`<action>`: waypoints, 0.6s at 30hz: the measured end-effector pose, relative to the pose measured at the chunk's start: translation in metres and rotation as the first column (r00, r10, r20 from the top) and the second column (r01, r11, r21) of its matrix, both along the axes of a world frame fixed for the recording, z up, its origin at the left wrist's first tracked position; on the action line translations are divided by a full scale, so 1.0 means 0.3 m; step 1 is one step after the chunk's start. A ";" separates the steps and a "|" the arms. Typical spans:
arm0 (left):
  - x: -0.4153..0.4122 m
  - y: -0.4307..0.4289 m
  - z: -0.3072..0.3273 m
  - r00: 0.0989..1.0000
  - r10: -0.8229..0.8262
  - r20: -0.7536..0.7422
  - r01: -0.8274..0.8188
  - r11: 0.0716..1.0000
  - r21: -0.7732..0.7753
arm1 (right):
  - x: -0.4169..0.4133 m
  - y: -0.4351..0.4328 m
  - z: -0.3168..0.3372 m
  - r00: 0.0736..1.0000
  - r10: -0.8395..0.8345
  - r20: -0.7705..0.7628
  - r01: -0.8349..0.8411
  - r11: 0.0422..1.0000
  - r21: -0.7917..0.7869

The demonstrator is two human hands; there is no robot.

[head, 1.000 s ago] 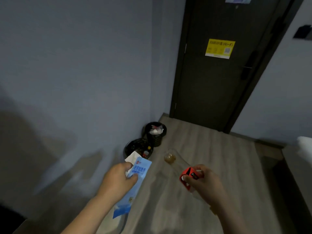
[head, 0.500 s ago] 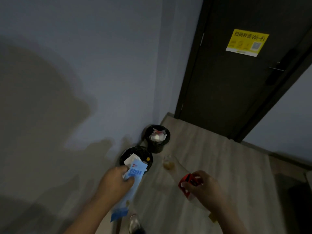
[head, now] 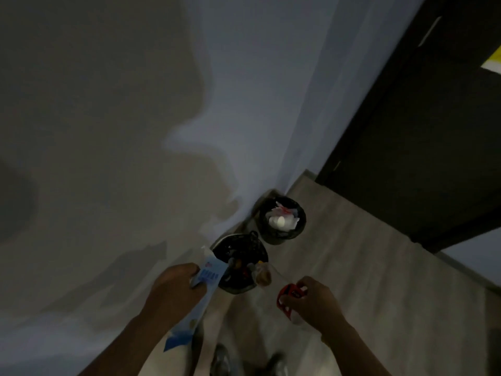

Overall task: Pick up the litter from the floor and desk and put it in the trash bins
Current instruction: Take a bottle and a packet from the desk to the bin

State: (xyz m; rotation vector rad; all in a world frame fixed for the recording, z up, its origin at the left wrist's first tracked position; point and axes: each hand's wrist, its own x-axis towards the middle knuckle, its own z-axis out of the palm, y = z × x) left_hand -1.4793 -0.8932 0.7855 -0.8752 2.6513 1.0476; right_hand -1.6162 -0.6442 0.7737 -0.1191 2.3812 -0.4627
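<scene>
Wall [head: 108, 131]: Plain and dim, with a person's shadow across it. Both bins stand on the floor along its foot.

Left hand [head: 176, 289]: Fingers curled round the upper part of a blue packet, gripping it at the left rim of the nearer bin.

Blue packet [head: 208, 276]: Long and limp. Its top pokes over the bin's left edge and the tail hangs below the hand. I judge it is held high so it can drop straight in.

Near bin [head: 236, 236]: Black and round, already holding dark scraps. It sits just beside the wall, directly below both hands.

Plastic bottle [head: 264, 276]: Clear, with a little brown liquid at its far end. It lies tilted, with that end over the near bin's right rim. I cannot tell whether it touches the rim.

Far bin [head: 301, 213]: Black-lined, with white litter inside. It stands just beyond the near bin, toward the corner by the door.

Right hand [head: 317, 305]: Fingers wrapped round the bottle's red-labelled end, aiming the other end at the near bin.

Floor [head: 379, 267]: Pale boards. The shoes [head: 222, 359] stand near the bottom edge, close to the bins.

Door [head: 420, 131]: Dark and closed, at the right.

Stage, as I read it: Both pieces are carried and poised over the near bin. Letting go is what remains, and the limp packet could catch on the rim.
</scene>
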 end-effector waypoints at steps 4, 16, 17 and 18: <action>-0.055 -0.055 -0.054 0.997 0.072 0.034 -0.071 0.997 -0.038 | -0.133 -0.127 -0.089 0.995 0.098 0.012 -0.098 0.995 0.014; -0.402 -0.069 -0.175 0.964 0.187 0.188 -0.163 0.977 -0.141 | -0.560 -0.322 -0.285 0.947 0.283 0.151 -0.274 0.958 -0.083; -0.447 -0.057 -0.178 0.967 0.171 0.187 -0.143 0.978 -0.154 | -0.595 -0.299 -0.291 0.946 0.283 0.157 -0.274 0.959 -0.076; -0.497 -0.043 -0.182 0.972 0.146 0.185 -0.117 0.980 -0.162 | -0.633 -0.272 -0.297 0.948 0.273 0.164 -0.265 0.962 -0.074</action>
